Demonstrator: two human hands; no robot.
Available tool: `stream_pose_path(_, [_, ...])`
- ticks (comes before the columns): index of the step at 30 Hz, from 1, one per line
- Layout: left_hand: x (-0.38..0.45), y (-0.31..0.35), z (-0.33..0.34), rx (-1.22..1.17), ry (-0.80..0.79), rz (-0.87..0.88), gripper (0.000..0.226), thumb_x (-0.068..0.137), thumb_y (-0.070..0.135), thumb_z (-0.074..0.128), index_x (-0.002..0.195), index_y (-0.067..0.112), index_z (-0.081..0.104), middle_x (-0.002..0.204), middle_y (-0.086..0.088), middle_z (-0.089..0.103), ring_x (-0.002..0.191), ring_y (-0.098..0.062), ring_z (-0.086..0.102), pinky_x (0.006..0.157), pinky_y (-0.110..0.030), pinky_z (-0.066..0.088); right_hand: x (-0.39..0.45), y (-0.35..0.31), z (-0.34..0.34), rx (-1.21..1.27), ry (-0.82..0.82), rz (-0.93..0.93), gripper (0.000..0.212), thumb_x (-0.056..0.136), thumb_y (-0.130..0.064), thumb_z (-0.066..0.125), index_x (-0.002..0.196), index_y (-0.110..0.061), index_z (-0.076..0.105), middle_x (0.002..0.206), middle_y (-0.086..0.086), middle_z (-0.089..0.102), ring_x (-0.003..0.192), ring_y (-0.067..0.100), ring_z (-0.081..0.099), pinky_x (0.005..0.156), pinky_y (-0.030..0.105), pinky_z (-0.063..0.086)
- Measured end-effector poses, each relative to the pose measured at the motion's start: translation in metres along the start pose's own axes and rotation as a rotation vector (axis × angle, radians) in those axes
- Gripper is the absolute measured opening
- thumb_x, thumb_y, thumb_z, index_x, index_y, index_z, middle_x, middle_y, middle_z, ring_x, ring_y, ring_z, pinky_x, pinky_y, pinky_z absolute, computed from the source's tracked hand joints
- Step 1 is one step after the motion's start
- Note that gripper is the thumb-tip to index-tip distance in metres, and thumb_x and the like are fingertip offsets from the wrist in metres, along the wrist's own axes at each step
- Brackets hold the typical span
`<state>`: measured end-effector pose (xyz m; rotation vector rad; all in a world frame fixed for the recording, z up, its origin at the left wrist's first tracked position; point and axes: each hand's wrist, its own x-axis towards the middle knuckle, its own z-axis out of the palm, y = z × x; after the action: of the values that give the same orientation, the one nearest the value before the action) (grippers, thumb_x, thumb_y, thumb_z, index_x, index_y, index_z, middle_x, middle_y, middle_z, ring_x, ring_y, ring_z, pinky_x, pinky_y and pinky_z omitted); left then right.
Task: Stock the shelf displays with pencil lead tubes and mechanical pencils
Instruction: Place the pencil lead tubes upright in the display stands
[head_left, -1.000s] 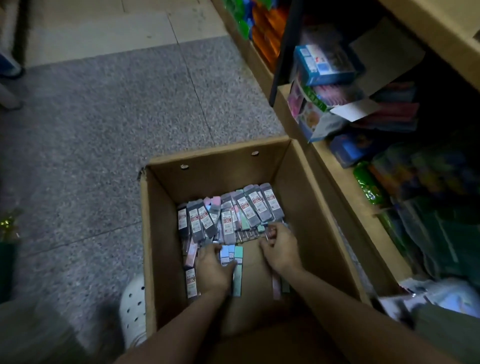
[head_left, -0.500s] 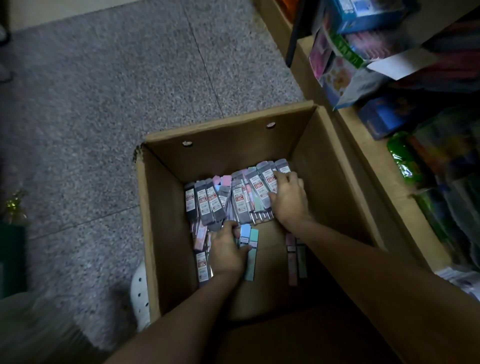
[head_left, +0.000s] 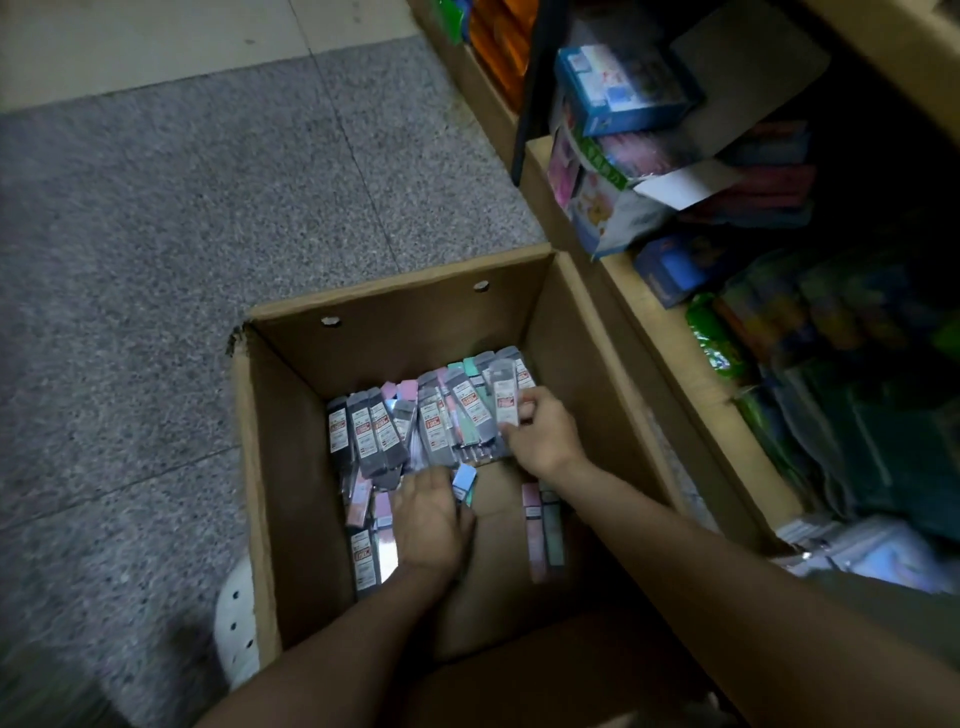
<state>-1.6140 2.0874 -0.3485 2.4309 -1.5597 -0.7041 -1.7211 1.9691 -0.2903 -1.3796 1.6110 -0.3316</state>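
An open cardboard box (head_left: 291, 519) stands on the floor in front of me. Its bottom holds several slim packs of pencil lead (head_left: 374, 431), grey with red-and-white labels, plus pink, blue and mint ones. My right hand (head_left: 540, 434) is at the right end of the row, fingers closed on one grey labelled pack (head_left: 505, 395) that is lifted above the others. My left hand (head_left: 431, 519) lies palm down on the packs in the box's middle, its fingers curled over a blue pack (head_left: 464, 480); its grip is hidden.
A wooden shelf unit (head_left: 654, 332) runs along the right, tight against the box. It holds a blue carton (head_left: 623, 88), pink and floral boxes (head_left: 597, 176) and green packets (head_left: 717, 338). Grey speckled floor lies to the left. A white perforated shoe (head_left: 239, 623) is beside the box.
My right hand has gone from the middle of the box to the row's right end and raised one grey pack. My left hand has stayed on the middle packs.
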Motion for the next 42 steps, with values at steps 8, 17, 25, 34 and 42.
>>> stream_pose_path(8, [0.005,0.040,-0.078,-0.720,0.047,-0.054,0.033,0.089,0.005,0.062,0.120,0.007,0.051,0.113,-0.014,0.058,0.099,-0.030,0.061,0.087,-0.038,0.051,-0.053,-0.046,-0.067,0.100,-0.059,-0.301,0.091,0.077,0.012,0.069,0.150,-0.021,0.024,0.097,0.001,0.063,0.073,-0.003,0.060,0.060,0.010,0.048])
stream_pose_path(17, [0.004,0.169,-0.252,-0.842,-0.261,0.479,0.034,0.100,-0.001,0.041,0.129,0.014,0.033,0.077,-0.005,0.052,0.039,-0.003,0.043,0.037,-0.015,0.034,-0.133,-0.121,-0.203,0.022,0.298,-0.537,0.062,0.078,-0.010,0.078,0.115,-0.031,0.032,0.081,-0.002,0.069,0.058,0.002,0.061,0.061,0.023,0.049])
stream_pose_path(25, [-0.013,0.242,-0.317,-1.014,-0.303,0.630,0.048,0.096,0.008,0.045,0.129,0.044,0.045,0.071,0.001,0.058,0.049,-0.012,0.035,0.040,-0.024,0.024,-0.193,-0.159,-0.319,-0.140,0.665,-0.594,0.045,0.087,-0.017,0.072,0.108,-0.037,0.038,0.086,-0.004,0.059,0.064,0.007,0.063,0.063,0.034,0.057])
stream_pose_path(34, [-0.008,0.288,-0.321,-1.208,-0.460,0.620,0.050,0.096,0.004,0.043,0.136,0.034,0.041,0.084,-0.009,0.056,0.050,-0.014,0.033,0.043,-0.025,0.019,-0.201,-0.186,-0.400,-0.279,0.951,-0.565,0.042,0.083,-0.019,0.077,0.106,-0.022,0.043,0.083,-0.011,0.053,0.072,0.003,0.056,0.060,0.024,0.045])
stream_pose_path(42, [0.032,0.296,-0.317,-1.201,-0.460,0.562,0.068,0.095,-0.007,0.039,0.147,0.035,0.024,0.101,-0.009,0.061,0.069,-0.016,0.049,0.049,-0.025,0.041,-0.125,-0.234,-0.390,-0.316,0.985,-0.595,0.031,0.087,-0.011,0.070,0.108,-0.016,0.048,0.096,0.001,0.058,0.090,0.020,0.059,0.073,0.032,0.046])
